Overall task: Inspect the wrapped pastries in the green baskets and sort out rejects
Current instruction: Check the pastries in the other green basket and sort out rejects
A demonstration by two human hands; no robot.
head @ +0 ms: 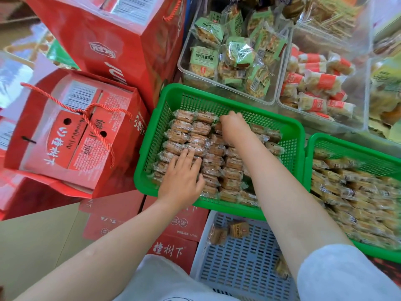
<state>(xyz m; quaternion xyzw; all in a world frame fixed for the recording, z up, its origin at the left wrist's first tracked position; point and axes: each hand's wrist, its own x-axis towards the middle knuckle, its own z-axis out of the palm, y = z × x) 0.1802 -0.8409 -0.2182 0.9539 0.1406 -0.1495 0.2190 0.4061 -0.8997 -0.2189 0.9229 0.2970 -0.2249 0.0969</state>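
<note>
While left hand rests flat, right hand digs among pastries.

Left hand lies flat, fingers straight, on wrapped pastries near front-left corner of green basket. Right hand reaches toward back edge, fingers curled down into pastries; grip unclear. Second green basket just right. Grey crate below holds few pastries.
</note>
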